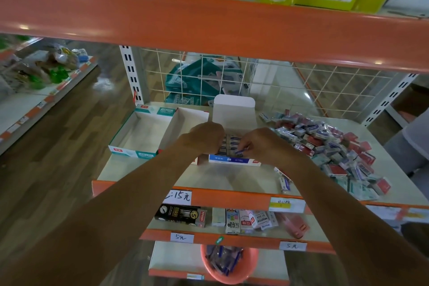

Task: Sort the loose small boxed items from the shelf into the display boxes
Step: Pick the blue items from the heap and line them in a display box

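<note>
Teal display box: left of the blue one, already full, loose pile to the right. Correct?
No. The head view shows the teal display box empty, not full. It does sit left of the blue display box, with the loose pile to the right.

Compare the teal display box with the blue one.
The teal display box is empty; the blue display box holds rows of small items. The teal box lies untouched; the left hand and right hand work at the blue box. Both are open, on one shelf.
</note>
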{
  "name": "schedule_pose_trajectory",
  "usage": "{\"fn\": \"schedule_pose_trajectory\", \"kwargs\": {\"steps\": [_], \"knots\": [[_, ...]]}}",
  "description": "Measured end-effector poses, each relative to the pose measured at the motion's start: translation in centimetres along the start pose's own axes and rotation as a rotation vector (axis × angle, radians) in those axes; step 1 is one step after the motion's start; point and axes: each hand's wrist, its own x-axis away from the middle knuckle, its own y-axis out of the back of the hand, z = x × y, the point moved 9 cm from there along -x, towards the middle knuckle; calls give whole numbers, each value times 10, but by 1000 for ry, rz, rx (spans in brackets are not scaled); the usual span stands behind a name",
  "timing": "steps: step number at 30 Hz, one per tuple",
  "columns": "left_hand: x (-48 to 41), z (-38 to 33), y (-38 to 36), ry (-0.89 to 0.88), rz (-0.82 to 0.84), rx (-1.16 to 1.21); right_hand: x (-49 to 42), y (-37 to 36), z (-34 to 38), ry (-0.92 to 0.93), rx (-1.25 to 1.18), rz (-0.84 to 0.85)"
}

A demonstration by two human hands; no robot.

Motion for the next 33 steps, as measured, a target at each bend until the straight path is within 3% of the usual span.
{"fn": "schedule_pose_trajectory", "kwargs": {"steps": [21, 27, 33], "knots": [[-3, 2, -3, -30, -13, 32, -9, -6, 6, 46, 17, 183], [-2, 3, -1, -42, -26, 87, -16, -9, 2, 1, 76, 101], [0, 2, 4, -51, -61, 126, -21, -8, 4, 104, 170, 17]]}}
